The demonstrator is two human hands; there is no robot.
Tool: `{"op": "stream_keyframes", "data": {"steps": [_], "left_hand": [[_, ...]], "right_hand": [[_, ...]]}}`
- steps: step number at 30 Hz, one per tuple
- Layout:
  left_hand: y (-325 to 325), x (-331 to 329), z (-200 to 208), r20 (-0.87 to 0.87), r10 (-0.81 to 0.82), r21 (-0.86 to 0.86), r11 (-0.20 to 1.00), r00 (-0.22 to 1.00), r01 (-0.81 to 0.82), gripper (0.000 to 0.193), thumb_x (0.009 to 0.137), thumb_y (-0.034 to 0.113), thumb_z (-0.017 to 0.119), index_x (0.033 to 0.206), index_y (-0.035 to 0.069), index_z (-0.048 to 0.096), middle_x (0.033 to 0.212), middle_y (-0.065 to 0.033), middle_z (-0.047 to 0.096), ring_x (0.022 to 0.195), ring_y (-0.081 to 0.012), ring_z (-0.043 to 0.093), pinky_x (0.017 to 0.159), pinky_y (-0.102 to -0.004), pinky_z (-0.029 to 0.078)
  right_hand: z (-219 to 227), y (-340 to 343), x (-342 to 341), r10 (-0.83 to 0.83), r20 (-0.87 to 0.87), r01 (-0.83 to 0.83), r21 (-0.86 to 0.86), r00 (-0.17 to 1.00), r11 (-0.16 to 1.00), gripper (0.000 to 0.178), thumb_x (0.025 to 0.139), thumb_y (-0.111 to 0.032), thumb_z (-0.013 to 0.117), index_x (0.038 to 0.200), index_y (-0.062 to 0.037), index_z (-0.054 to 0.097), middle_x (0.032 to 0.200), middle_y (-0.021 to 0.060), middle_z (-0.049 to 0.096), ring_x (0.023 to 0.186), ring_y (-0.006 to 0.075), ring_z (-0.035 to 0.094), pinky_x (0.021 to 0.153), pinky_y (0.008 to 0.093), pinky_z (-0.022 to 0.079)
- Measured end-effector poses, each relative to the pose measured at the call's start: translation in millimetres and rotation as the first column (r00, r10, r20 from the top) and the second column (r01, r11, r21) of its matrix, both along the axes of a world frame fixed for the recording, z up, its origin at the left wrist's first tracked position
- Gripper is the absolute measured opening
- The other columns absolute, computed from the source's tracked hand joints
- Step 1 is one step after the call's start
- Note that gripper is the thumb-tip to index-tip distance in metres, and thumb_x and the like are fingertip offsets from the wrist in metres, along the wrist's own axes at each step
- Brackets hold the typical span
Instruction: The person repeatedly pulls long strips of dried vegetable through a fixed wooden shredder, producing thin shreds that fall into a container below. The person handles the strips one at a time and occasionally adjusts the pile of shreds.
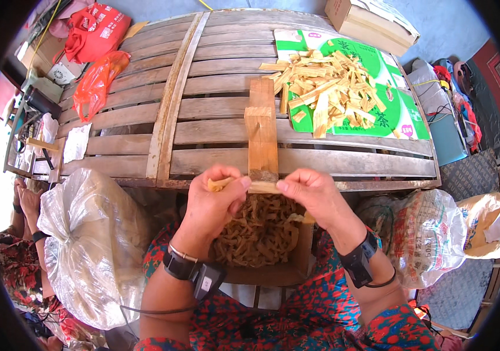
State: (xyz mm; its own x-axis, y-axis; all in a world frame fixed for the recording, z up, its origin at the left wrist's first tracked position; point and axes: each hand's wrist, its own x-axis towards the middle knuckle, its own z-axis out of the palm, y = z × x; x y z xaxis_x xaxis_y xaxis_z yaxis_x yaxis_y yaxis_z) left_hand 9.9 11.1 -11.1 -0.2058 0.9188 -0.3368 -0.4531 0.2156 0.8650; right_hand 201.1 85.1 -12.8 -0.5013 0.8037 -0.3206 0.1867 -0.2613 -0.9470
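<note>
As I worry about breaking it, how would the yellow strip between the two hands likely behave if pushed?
The strip looks thin and short, so probably light. Held at both ends, it shows no sag, hinting at some stiffness. Its surface seems flat, so it may slide, not roll.

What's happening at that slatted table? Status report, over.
Left hand and right hand: pinching a pale strip stretched between them. Strip: at near end of wooden block. Below: cardboard box of curled strips. Nothing seen covering the pale strip.
</note>
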Motion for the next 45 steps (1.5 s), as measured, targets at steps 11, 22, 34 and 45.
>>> {"op": "stream_keyframes", "data": {"steps": [11,22,34,45], "left_hand": [[47,-2,-55,-0.628,0.248,0.135,0.968,0.738,-0.211,0.02,0.089,0.009,0.062,0.106,0.001,0.067,0.088,-0.0102,0.069,0.076,-0.0107,0.062,0.072,-0.0253,0.05],[-13,21,25,-0.031,-0.76,-0.147,0.645,0.649,0.75,0.021,0.086,0.024,0.066,0.086,0.002,0.069,0.07,-0.0014,0.066,0.064,-0.0086,0.059,0.06,-0.0253,0.047],[-4,-2,7,-0.768,-0.154,0.344,0.72,0.622,0.603,0.039,0.075,-0.005,0.067,0.113,0.005,0.065,0.093,-0.0099,0.068,0.075,-0.0167,0.066,0.066,-0.0261,0.053],[-4,10,3,-0.861,0.168,0.383,0.835,0.481,0.394,0.019,0.077,0.004,0.069,0.096,0.002,0.069,0.106,-0.0141,0.066,0.092,-0.0301,0.065,0.083,-0.0356,0.051]], "right_hand": [[-33,28,-33,-0.365,0.309,-0.008,0.772,0.878,0.635,0.02,0.08,-0.024,0.071,0.081,-0.008,0.059,0.068,0.0122,0.063,0.066,0.033,0.063,0.059,0.0414,0.049],[14,-11,-12,0.149,-0.229,0.049,0.68,0.962,0.731,0.011,0.089,-0.009,0.064,0.081,-0.0025,0.063,0.069,0.0024,0.058,0.06,0.0061,0.051,0.053,0.0236,0.043],[-5,-18,-16,0.117,-0.421,-0.411,-0.727,0.9,0.549,0.024,0.091,-0.025,0.049,0.072,-0.0099,0.052,0.061,0.0023,0.049,0.042,0.0046,0.033,0.036,0.019,0.017],[-8,-34,-20,-0.145,-0.348,0.154,0.0,0.926,0.988,0.016,0.094,-0.018,0.06,0.09,-0.0026,0.063,0.081,0.0018,0.065,0.067,0.008,0.058,0.06,0.0218,0.047]]}}
